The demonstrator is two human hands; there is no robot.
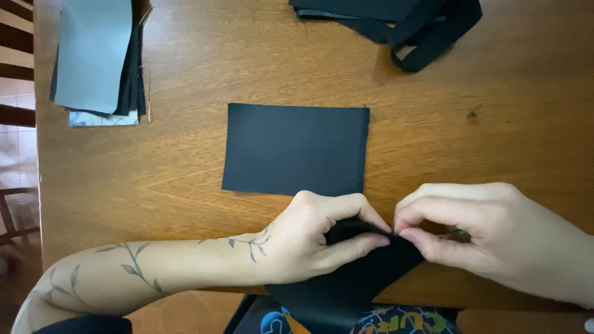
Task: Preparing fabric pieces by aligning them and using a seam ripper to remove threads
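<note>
A flat black fabric rectangle lies in the middle of the wooden table. Just below it, at the near edge, my left hand and my right hand meet on a second black fabric piece. Both hands pinch its top edge between thumb and fingers, side by side. The fabric hangs down over the table edge toward my lap. A thin pin-like object shows under my right fingers, too small to identify.
A stack of grey and black fabric pieces sits at the far left. A pile of black fabric with a looped black strap lies at the far right. The table's left edge borders a tiled floor.
</note>
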